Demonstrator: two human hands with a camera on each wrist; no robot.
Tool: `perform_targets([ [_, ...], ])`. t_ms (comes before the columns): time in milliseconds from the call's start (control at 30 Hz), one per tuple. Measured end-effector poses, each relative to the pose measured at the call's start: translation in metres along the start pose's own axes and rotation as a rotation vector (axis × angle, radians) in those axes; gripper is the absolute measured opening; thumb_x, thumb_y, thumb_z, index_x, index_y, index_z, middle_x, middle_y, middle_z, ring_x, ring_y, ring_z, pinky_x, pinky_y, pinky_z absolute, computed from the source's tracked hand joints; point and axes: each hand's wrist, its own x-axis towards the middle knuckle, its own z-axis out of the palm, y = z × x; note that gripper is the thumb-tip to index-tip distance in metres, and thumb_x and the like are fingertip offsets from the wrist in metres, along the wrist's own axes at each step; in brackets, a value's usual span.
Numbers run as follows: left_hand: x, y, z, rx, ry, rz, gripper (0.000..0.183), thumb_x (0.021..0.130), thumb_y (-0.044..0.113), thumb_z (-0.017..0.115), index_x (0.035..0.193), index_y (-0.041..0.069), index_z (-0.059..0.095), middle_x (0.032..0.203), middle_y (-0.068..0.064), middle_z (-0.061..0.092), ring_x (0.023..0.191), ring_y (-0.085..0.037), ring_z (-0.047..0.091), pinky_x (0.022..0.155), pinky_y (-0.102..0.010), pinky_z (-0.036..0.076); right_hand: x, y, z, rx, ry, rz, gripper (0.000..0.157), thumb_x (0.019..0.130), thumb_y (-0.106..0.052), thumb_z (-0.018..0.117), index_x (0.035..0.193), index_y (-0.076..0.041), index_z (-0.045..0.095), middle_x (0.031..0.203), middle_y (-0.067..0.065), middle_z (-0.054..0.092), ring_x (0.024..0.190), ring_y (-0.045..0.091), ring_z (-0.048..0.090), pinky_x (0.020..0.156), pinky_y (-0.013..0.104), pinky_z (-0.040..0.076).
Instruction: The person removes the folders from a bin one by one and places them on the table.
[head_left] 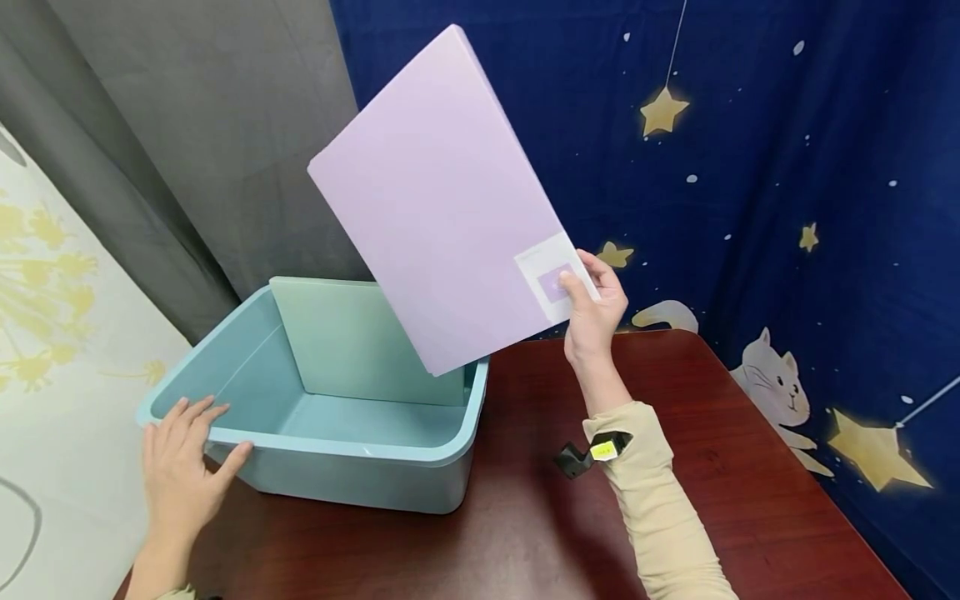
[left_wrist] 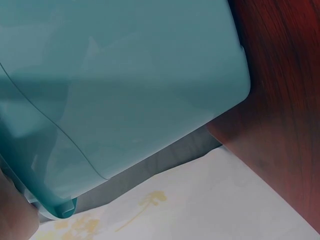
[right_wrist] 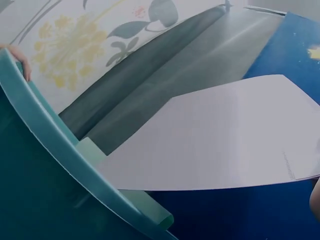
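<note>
A lilac file folder (head_left: 435, 200) with a white label at one corner is tilted in the air above the right part of a blue plastic bin (head_left: 337, 450). My right hand (head_left: 596, 304) grips it by that labelled corner, thumb on the front face and fingers behind. Inside the bin a pale green folder (head_left: 330, 342) leans upright against the far wall, partly covered by the lilac one. My left hand (head_left: 180, 458) rests on the bin's near left corner, its fingers spread over the rim and its thumb along the front edge. In the right wrist view the lilac folder (right_wrist: 215, 140) stretches toward the bin rim.
The bin stands on a dark red-brown wooden table (head_left: 540, 500). Behind it hang a grey curtain (head_left: 202, 108) and a navy curtain (head_left: 750, 167) with stars and a cat. A white flowered cloth (head_left: 67, 375) is at the left. A black strapped device (head_left: 596, 450) sits on my right wrist.
</note>
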Motion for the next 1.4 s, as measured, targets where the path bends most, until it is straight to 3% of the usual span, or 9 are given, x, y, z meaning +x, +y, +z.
perform_targets([
  [500, 0.003, 0.004, 0.002, 0.008, 0.010, 0.027, 0.068, 0.077, 0.056, 0.056, 0.107, -0.005, 0.058, 0.114, -0.028, 0.052, 0.124, -0.042, 0.033, 0.091, -0.058, 0.016, -0.003, -0.030, -0.033, 0.108, 0.106, -0.039, 0.029, 0.073, 0.015, 0.054, 0.093, -0.003, 0.065, 0.087, 0.010, 0.061, 0.076, 0.018, 0.057, 0.061, 0.024, 0.048],
  [1000, 0.001, 0.001, 0.003, -0.006, -0.003, 0.006, 0.063, 0.077, 0.052, 0.058, 0.108, -0.003, 0.058, 0.115, -0.028, 0.051, 0.127, -0.038, 0.031, 0.101, -0.056, 0.008, -0.001, -0.062, -0.077, 0.218, 0.227, -0.037, 0.024, 0.075, 0.016, 0.053, 0.097, 0.007, 0.059, 0.093, 0.019, 0.060, 0.079, 0.024, 0.058, 0.061, 0.027, 0.049],
  [1400, 0.001, 0.002, 0.003, -0.010, -0.004, 0.001, 0.062, 0.076, 0.051, 0.059, 0.108, -0.003, 0.058, 0.116, -0.027, 0.051, 0.127, -0.038, 0.030, 0.102, -0.056, 0.007, -0.007, -0.077, -0.110, 0.169, 0.287, -0.047, 0.025, 0.076, 0.014, 0.057, 0.100, 0.009, 0.057, 0.100, 0.020, 0.058, 0.083, 0.025, 0.059, 0.065, 0.027, 0.049],
])
